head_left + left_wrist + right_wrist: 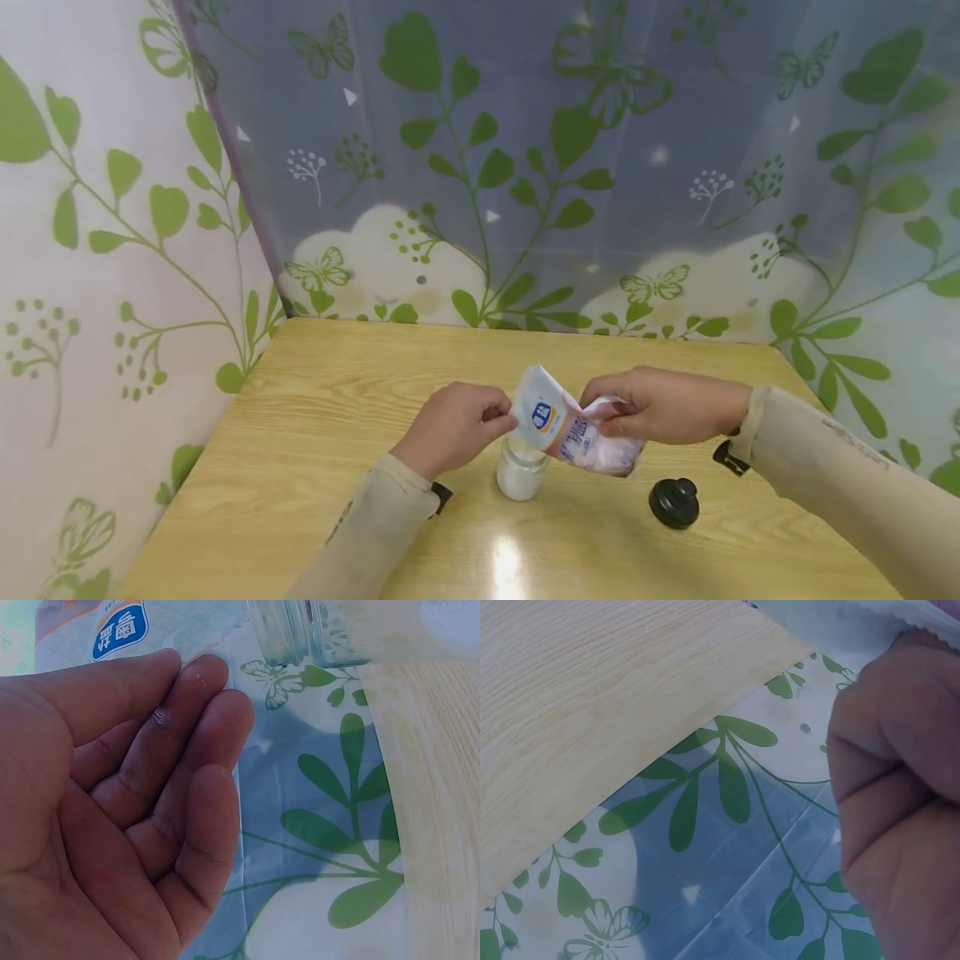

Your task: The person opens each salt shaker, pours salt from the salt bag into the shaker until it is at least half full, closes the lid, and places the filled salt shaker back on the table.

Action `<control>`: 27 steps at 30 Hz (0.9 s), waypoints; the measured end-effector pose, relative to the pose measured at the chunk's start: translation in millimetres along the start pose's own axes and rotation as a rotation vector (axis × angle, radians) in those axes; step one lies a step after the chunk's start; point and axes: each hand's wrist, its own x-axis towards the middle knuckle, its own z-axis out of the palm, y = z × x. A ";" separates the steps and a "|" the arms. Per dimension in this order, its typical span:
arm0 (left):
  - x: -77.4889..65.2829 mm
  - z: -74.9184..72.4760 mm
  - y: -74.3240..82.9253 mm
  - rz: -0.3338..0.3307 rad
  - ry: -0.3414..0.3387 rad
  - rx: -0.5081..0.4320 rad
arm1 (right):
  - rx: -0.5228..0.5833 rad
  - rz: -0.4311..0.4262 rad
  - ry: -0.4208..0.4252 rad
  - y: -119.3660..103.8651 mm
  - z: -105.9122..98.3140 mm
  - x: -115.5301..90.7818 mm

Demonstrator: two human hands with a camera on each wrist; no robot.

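A white, orange and purple salt bag [558,425] is tilted over a glass jar [522,471] on the table, its printed corner low toward the jar's mouth. White contents show inside the jar. At the bag's left edge my left hand [459,425] pinches the corner between thumb and index finger; the left wrist view shows those fingertips [176,664] at the bag's edge, with the other fingers loosely bent. My right hand [667,404] grips the bulging, gathered end of the bag. In the right wrist view, curled fingers [900,742] cover part of the bag.
A black lid [673,502] with a knob lies on the wooden table [360,358], right of the jar and below my right hand. Behind the table hangs a leaf-patterned curtain [480,167], with a matching one along the left side.
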 end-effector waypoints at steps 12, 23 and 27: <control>1.6 2.6 1.5 -0.005 -0.002 0.012 | -0.014 -0.003 -0.006 1.6 -1.4 -2.3; -0.8 3.9 2.2 0.003 0.004 0.003 | -0.004 0.009 -0.005 1.3 -0.6 -3.3; -1.4 3.4 1.7 0.008 0.008 0.012 | 0.004 0.003 -0.002 1.4 0.5 -2.8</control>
